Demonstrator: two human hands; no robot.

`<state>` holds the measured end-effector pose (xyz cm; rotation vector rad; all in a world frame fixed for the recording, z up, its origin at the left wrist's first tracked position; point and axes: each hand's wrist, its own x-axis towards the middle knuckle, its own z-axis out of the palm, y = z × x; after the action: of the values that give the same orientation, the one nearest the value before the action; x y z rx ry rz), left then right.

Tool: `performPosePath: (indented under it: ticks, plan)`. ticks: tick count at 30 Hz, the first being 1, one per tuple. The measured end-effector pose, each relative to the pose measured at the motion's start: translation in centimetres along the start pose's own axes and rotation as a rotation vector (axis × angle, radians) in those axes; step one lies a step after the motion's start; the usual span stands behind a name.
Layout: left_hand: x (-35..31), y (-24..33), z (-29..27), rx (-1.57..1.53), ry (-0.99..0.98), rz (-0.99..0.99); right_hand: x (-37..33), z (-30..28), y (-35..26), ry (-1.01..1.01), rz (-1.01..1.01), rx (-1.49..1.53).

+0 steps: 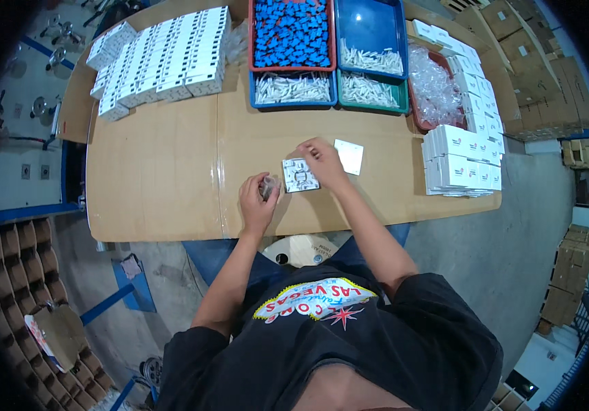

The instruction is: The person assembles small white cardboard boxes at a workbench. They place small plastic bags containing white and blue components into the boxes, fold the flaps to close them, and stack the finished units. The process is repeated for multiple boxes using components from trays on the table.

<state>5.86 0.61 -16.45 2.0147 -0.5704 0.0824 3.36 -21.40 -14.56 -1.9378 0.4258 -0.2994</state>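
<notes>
While the left hand (258,201) held a crumpled clear thing (267,186), the right hand (324,164) was over a patterned square (301,176)

As I watched, a person in a black shirt (377,342) sat at the near edge of a big brown bench (157,171). The left hand was close to that edge, near the middle. Its fingers were curled around the crumpled clear thing, with the thumb on the other side. The patterned square, white with dark marks, lay flat just to the right of that hand, nearer to the near edge than to the far one. The right hand was over its far right corner. Its fingers were bent, with the tips close together, but I could not tell if they pinched anything or touched the square. A plain white card (350,157) lay just to the right of that hand.

At the far edge, in the middle, a red tray (251,41) was full of little blue pieces (291,34). An upper blue tray (370,20), a lower blue tray (293,106) and a green tray (374,109) had white sticks (370,61) in them. Lots of white boxes (171,58) stood in rows at the far left corner. Clear bags (435,85) filled a red tub (418,122) toward the right edge, and flat white packs (462,164) were piled up by the near right corner.
</notes>
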Motion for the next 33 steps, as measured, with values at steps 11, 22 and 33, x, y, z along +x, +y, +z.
performPosePath:
  ticks: [11,22,33]
  plan:
    - [0.3,0.8,-0.2,0.063,-0.016,0.001,18.6,-16.7,4.4,0.569,-0.129,-0.414]
    - [0.1,-0.1,-0.2,0.082,-0.022,0.026,25.1,-20.5,5.6,0.503,0.147,-0.808]
    - [0.3,0.2,-0.1,0.111,-0.015,0.025,26.5,-20.6,4.9,0.595,0.099,-0.794]
